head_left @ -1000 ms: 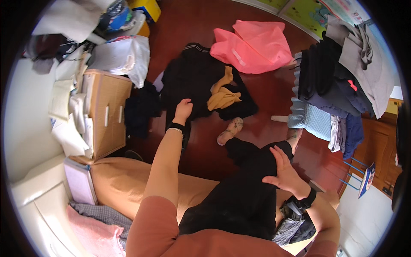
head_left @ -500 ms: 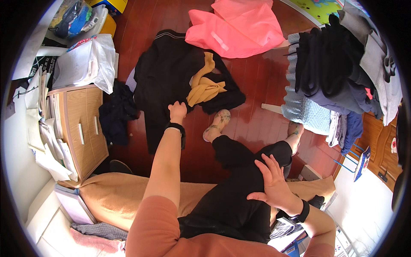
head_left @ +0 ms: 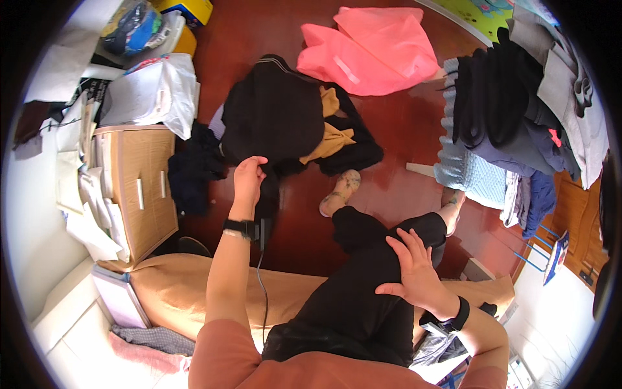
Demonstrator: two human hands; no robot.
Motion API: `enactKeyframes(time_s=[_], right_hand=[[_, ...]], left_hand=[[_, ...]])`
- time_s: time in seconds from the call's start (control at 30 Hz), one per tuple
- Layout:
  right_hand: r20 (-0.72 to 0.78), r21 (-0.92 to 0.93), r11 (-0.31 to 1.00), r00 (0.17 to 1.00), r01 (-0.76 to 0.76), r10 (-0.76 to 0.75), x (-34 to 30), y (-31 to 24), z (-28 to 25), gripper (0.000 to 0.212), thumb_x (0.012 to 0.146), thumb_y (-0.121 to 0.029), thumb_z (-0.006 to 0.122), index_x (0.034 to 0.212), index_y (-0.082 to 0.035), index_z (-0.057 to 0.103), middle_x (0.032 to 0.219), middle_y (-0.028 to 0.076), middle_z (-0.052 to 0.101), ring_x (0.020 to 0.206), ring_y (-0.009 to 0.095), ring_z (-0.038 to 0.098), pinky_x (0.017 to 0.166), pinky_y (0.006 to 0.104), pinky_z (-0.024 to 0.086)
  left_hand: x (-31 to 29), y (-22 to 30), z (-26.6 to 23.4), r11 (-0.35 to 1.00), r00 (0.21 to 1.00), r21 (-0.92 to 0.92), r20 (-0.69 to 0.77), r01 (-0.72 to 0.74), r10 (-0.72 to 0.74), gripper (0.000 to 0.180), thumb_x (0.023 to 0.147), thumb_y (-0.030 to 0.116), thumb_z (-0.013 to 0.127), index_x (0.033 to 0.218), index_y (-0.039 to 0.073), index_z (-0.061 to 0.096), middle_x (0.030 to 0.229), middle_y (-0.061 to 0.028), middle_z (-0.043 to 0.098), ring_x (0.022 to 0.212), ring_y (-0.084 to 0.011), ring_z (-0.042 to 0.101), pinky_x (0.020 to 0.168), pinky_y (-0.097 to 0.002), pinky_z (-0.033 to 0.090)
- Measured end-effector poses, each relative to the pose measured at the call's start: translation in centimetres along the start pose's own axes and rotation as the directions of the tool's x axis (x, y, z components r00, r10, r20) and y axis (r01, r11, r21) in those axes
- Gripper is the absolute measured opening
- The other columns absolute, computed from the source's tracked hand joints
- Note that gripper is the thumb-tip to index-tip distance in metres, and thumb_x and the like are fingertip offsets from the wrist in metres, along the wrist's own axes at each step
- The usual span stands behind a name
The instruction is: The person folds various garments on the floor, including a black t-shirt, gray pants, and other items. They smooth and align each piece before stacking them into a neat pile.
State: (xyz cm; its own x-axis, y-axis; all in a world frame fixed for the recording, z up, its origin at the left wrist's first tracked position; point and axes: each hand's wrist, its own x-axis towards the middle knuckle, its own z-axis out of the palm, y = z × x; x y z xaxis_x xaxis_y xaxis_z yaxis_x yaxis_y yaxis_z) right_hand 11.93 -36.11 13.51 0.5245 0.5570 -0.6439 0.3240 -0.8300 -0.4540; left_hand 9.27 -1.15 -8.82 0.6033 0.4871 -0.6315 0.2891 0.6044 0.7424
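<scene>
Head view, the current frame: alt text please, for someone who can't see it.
A person's left hand, perhaps pinching, is at the near edge of a black garment on the reddish floor; the right hand is spread over a black-trousered leg. Nearby lie a mustard cloth and a pink item.

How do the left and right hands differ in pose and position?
The left hand is closed at the near edge of the black garment; the right hand is open, fingers spread. The left hand is out over the floor; the right hand is over the black trousers. Both are bare, with a black band at each wrist.
</scene>
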Motion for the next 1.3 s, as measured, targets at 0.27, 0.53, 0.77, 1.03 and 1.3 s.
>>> enactKeyframes(time_s=[0.27,0.53,0.77,1.03,1.3], right_hand=[[-0.021,0.1,0.992,0.997,0.072,-0.07,0.1,0.5,-0.2,0.084,0.07,-0.05,0.069,0.136,-0.013,0.031,0.14,0.019,0.026,0.131,0.042,0.021,0.096,0.0643,0.025],[0.227,0.846,0.531,0.864,0.054,-0.449,2.3,-5.6,-2.6,0.066,0.093,-0.049,0.036,0.138,-0.003,0.026,0.129,0.021,0.046,0.118,0.026,0.048,0.098,0.0319,0.035],[0.221,0.782,0.619,0.959,-0.067,-0.176,1.3,-9.9,1.6,0.072,0.084,-0.042,0.058,0.139,-0.007,0.025,0.119,0.014,0.05,0.102,0.025,0.053,0.082,0.0382,0.045],[0.129,0.941,0.33,0.978,-0.07,-0.163,2.4,-7.4,8.5,0.076,0.082,-0.06,0.05,0.136,-0.01,0.032,0.13,0.009,0.044,0.109,0.023,0.048,0.083,0.038,0.041],[0.083,0.996,0.026,0.817,-0.083,-0.57,-4.0,-16.7,12.0,0.051,0.085,-0.027,0.061,0.129,-0.007,0.043,0.122,0.008,0.054,0.109,0.022,0.052,0.093,0.0401,0.042]], left_hand=[[-16.5,13.6,1.9,0.902,0.802,-0.196,0.413,-0.385,0.433,0.028,0.09,0.014,0.047,0.065,0.002,0.053,0.089,-0.0064,0.055,0.073,-0.0112,0.05,0.067,-0.0241,0.039],[-31.6,19.9,1.8,0.767,0.585,-0.473,0.499,-0.434,0.639,0.037,0.085,0.03,0.051,0.053,0.018,0.036,0.077,-0.0062,0.049,0.079,-0.0183,0.047,0.072,-0.027,0.039],[-38.3,20.7,-0.8,0.707,0.637,-0.635,0.412,-0.313,0.652,0.03,0.078,0.022,0.05,0.052,0.014,0.037,0.077,-0.0086,0.051,0.072,-0.0181,0.047,0.068,-0.0282,0.041],[-45.9,25.8,-3.8,0.605,0.601,-0.506,0.195,-0.615,0.775,0.021,0.075,0.022,0.041,0.057,0.018,0.031,0.063,-0.0013,0.045,0.067,-0.016,0.046,0.066,-0.0273,0.04],[-49.5,31.6,-5.4,0.439,0.396,-0.497,0.196,-0.748,0.897,0.018,0.085,0.021,0.043,0.07,0.012,0.048,0.08,-0.0019,0.056,0.082,-0.0163,0.053,0.079,-0.031,0.044]])
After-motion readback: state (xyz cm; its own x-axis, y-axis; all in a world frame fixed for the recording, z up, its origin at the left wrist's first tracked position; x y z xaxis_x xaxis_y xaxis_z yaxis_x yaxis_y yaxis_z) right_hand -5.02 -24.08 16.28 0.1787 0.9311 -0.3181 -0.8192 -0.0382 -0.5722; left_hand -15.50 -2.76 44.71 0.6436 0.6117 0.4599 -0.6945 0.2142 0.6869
